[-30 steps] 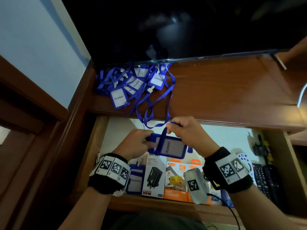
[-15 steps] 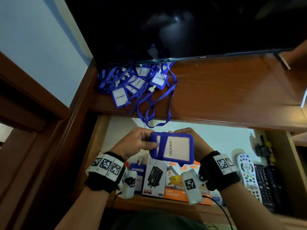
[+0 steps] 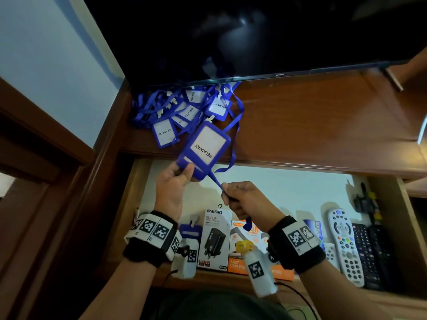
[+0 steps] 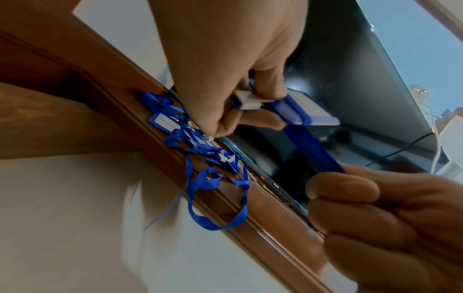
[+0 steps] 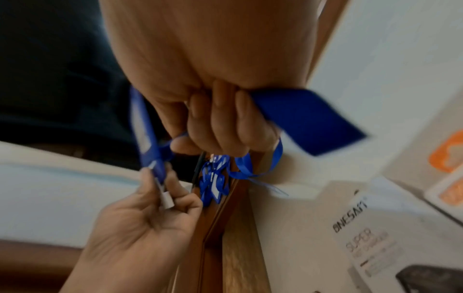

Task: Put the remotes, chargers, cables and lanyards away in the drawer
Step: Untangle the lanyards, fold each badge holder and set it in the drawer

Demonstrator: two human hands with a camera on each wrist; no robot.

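My left hand (image 3: 179, 177) pinches the lower corner of a blue "PELAWAT" badge holder (image 3: 204, 148), held tilted above the open drawer (image 3: 277, 188). In the left wrist view the thumb and fingers of the left hand (image 4: 250, 107) clamp the badge holder (image 4: 295, 111) by its white clip. My right hand (image 3: 240, 199) grips the blue strap (image 3: 217, 181) of that lanyard, and the strap (image 5: 300, 119) runs through its curled fingers (image 5: 220, 126). A pile of blue lanyards (image 3: 184, 107) lies on the wooden shelf (image 3: 312, 125) under the television.
In the drawer stand charger boxes (image 3: 216, 239), another blue badge (image 3: 190, 232) and several remotes (image 3: 344, 241) at the right. A black television (image 3: 254, 38) stands at the shelf's back. A strap loop (image 3: 233, 155) hangs over the shelf edge.
The badge has risen and tilted from in front of both hands to above the left hand. The right hand has let go of the badge and now grips the strap lower down.
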